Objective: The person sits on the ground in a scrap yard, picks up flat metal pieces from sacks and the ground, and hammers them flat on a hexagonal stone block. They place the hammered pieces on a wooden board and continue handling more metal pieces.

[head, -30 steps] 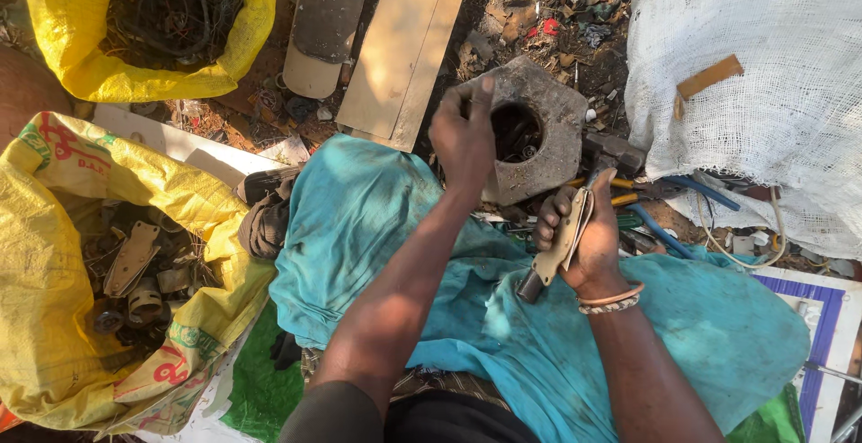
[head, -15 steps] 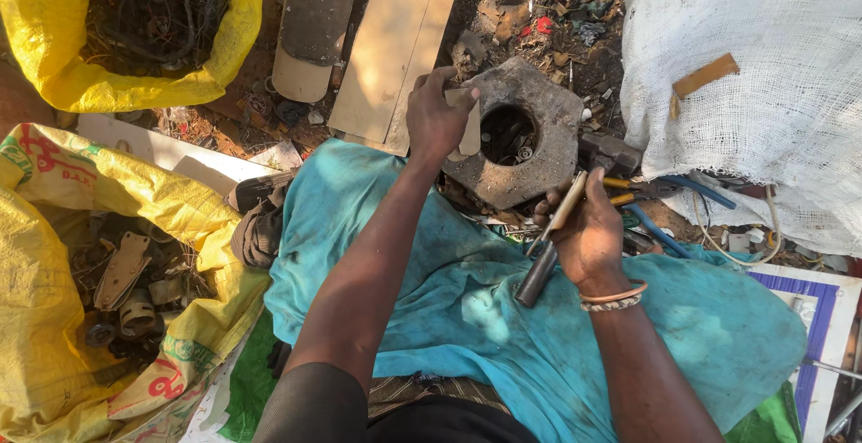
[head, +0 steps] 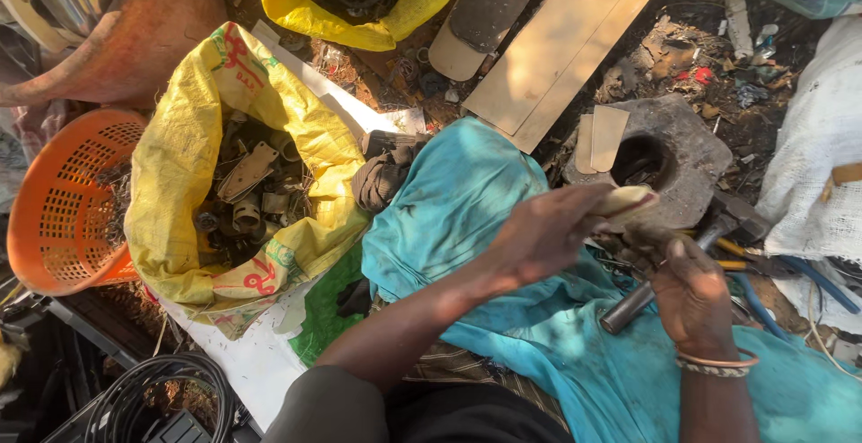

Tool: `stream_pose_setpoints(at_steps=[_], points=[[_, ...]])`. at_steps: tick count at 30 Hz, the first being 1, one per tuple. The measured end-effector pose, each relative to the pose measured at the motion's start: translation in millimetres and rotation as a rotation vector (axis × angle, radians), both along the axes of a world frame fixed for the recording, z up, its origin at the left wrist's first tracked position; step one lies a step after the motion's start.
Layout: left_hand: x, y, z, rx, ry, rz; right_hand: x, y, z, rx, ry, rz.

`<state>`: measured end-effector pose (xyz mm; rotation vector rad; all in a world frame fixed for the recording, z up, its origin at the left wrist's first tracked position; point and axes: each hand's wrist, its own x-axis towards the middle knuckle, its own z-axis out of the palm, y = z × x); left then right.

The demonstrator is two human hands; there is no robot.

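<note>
My left hand (head: 548, 236) has come back from the stone block (head: 696, 151), now pinching a pale strip (head: 626, 199) over the teal cloth (head: 467, 201); my right hand (head: 691, 295) grips a hammer (head: 642, 298), so striking has paused.

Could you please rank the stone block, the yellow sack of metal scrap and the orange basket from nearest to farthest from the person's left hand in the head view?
1. Stone block, just beyond the left hand.
2. Yellow sack, to its left.
3. Orange basket, at the far left edge.

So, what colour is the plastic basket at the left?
The basket is orange, with a perforated wall; the head view shows it.
</note>
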<state>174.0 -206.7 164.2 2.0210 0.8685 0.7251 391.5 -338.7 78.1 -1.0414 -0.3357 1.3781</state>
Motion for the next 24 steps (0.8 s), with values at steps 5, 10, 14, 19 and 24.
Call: stream_pose_setpoints(at_steps=[5,10,14,19,24], points=[[-163,48,51,0.446,0.208,0.337,-4,-3,8,-0.104,-0.105,0.024],[-278,34,116,0.774,0.951,0.745,-15,11,62,0.015,-0.470,-0.203],[-289,12,150,0.917,0.815,0.832,1,-29,138,0.303,-1.325,-0.438],[-258,13,158,0.995,0.628,0.770,7,-80,170,0.289,-1.800,-0.204],[-231,20,199,1.042,0.462,0.702,9,-111,183,0.107,-1.892,-0.113]])
